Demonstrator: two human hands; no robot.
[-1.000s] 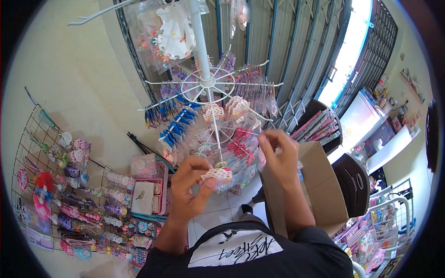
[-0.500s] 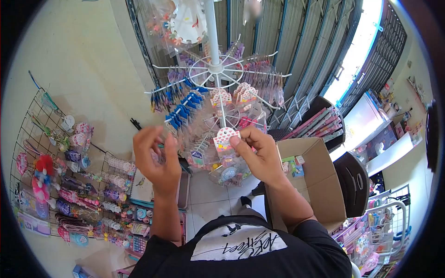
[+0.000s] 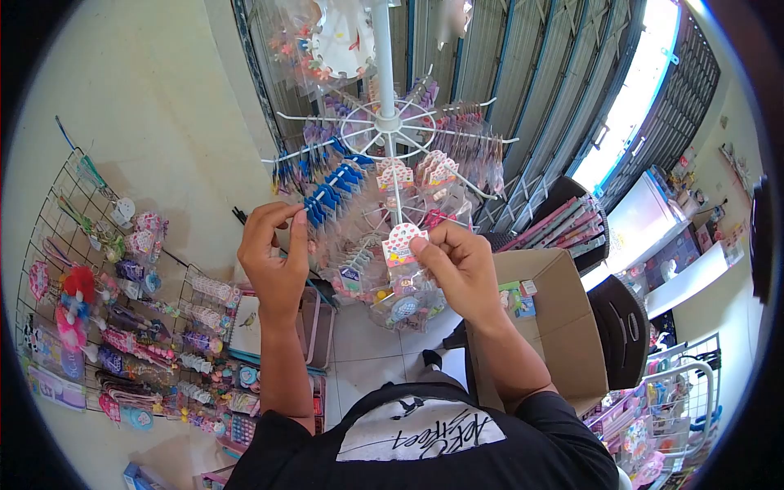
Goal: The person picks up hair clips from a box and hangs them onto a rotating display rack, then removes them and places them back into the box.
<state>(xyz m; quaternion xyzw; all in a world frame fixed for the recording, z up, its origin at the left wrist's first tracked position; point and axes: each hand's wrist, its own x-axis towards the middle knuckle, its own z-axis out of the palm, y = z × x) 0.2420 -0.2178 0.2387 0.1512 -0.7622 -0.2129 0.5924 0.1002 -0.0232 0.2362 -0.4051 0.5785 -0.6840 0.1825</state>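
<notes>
My right hand (image 3: 459, 265) pinches a small card packet (image 3: 404, 245) with a heart-patterned scalloped header, in front of the white rotating rack (image 3: 387, 124). My left hand (image 3: 275, 253) is raised at the rack's left side, thumb and forefinger pressed together near the end of a hook with blue-topped packets (image 3: 328, 196). What is between those fingers, if anything, is too small to make out. Similar heart-patterned cards (image 3: 437, 169) hang on the rack behind the held packet. Further clear packets hang below and around it.
An open cardboard box (image 3: 572, 327) with small packs inside stands at the right, beside a dark chair (image 3: 618, 331). Rolled items (image 3: 563, 224) lie in a dark basket behind it. A wire grid (image 3: 53, 237) of accessories covers the left wall. A folding metal gate stands behind the rack.
My left hand's thumb and forefinger have come together near the blue-topped packets. My right hand still holds the packet. The view has shifted slightly.
</notes>
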